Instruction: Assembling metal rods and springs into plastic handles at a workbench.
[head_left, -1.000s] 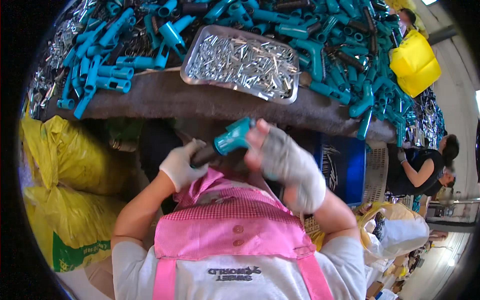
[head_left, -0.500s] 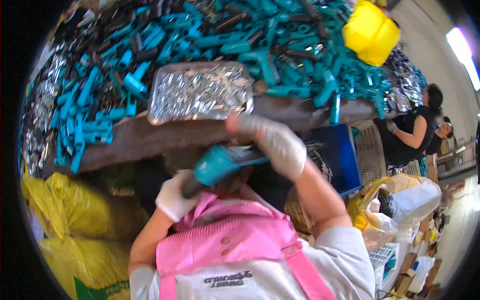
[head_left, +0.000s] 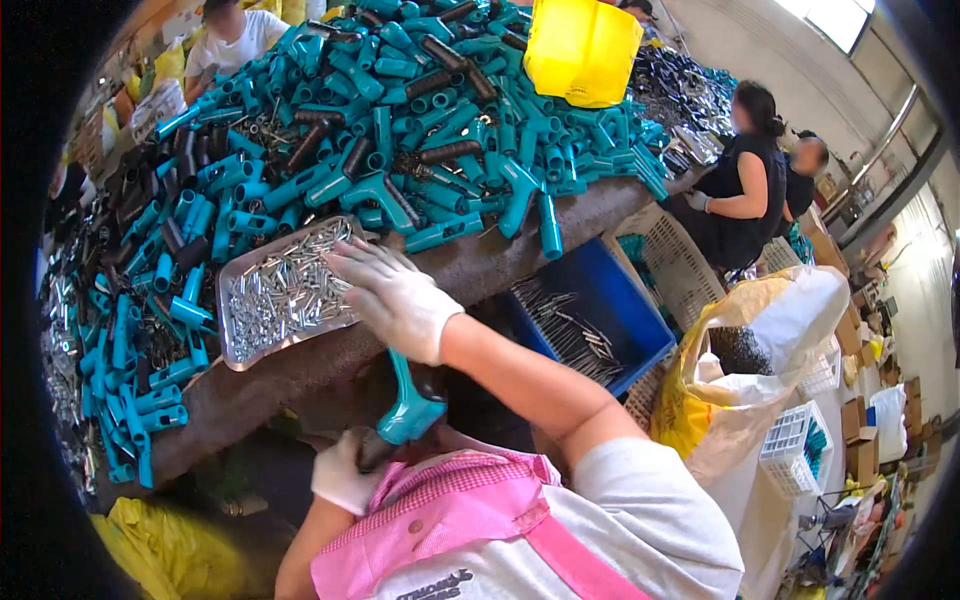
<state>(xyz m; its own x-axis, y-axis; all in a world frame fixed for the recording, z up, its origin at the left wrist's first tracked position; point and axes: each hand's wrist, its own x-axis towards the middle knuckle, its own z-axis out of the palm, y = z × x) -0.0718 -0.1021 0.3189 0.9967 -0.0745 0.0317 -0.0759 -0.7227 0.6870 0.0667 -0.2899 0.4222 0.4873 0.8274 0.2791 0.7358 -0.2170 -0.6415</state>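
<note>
Close to my apron, my left hand, in a white glove, is closed around the black end of a teal and black plastic tool handle. A narrow teal part of it points away toward the table edge. My right hand, also gloved, is stretched out with its fingers apart over the right rim of a metal tray. Small silvery metal pins and shorter bright pieces fill that tray; my fingers cover some of them. I cannot tell whether the fingertips touch the pins.
A large heap of teal and black handles covers the table behind the tray. Right of my arm stands a blue bin with long metal rods. A yellow container sits on the heap. Co-workers are at the right and far left.
My right hand has gone from above the tool handle out to the tray, its fingers spreading. My left hand still grips the handle. The view has tilted and shifted.
</note>
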